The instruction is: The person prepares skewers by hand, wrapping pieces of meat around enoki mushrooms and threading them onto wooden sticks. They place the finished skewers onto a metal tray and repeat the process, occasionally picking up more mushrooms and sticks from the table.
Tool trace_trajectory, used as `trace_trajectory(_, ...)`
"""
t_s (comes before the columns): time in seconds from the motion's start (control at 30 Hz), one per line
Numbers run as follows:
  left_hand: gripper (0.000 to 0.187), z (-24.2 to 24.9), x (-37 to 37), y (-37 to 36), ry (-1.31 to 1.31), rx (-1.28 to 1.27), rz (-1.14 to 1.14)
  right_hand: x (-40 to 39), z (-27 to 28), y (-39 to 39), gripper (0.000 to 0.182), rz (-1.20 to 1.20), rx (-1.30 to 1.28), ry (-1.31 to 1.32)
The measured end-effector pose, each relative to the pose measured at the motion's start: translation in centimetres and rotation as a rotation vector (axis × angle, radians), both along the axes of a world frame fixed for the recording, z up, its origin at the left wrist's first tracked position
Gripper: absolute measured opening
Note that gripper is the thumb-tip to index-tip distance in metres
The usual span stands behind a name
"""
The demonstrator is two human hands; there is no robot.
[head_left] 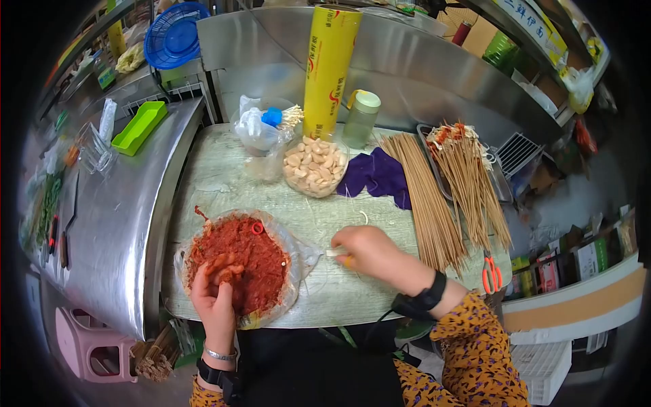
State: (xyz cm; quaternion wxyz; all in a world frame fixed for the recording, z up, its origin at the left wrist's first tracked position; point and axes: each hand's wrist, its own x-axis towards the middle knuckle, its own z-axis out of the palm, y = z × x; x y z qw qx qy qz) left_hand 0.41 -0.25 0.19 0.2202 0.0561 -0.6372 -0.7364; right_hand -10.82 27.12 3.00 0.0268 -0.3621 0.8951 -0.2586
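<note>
A plastic-lined bowl of red minced paste sits at the front left of the table. My left hand is over the paste, its fingers curled round a clump of it and smeared red. To the right of the bowl, my right hand is closed with a small white piece pinched at its fingertips, beside the bag's crumpled corner. A red ring lies on the paste. Behind stands a clear tub of pale garlic cloves.
Bare wooden skewers lie at right, beside a metal tray with loaded skewers. Orange-handled scissors rest at the right edge. A yellow cling-film roll, green-lidded bottle, purple cloth and bagged enoki mushrooms stand behind.
</note>
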Motion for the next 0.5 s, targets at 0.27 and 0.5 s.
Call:
trace_trajectory(0.27,0.038,-0.3,0.1,-0.3,0.025,0.009,-0.024,-0.8,-1.9,-1.1,0.020,0.026,0.311,0.129)
trace_trajectory(0.5,0.038,0.0,0.0,0.1,0.020,0.052,-0.037,-1.4,5.9,4.8,0.015,-0.127,-0.227,-0.323)
